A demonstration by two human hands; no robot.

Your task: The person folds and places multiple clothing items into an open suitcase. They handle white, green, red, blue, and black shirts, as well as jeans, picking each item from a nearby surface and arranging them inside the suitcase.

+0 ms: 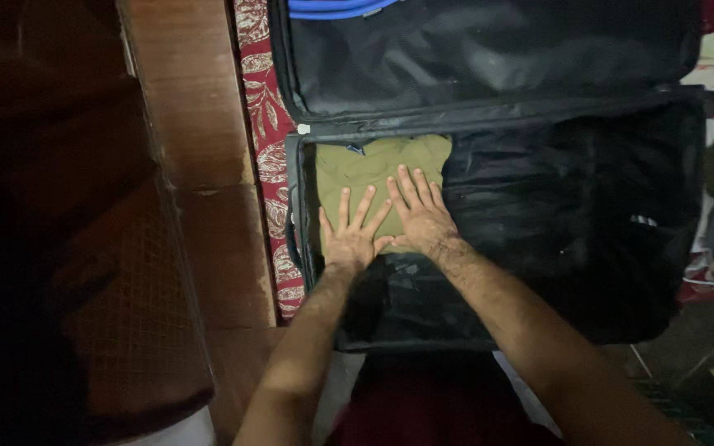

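Dark wooden furniture (84,248) left of the open black suitcase (497,248), then a red leafy cloth (268,140) along its edge. Inside the suitcase, at the left end: a folded green shirt (373,161), already laid in. Left hand (350,235) and right hand (423,216) flat on it, fingers spread. Rest of suitcase dark, lid open.

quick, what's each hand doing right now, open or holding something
Left hand: open, fingers spread, palm flat on the folded olive garment in the black suitcase.
Right hand: open, flat on the same garment, holding nothing.
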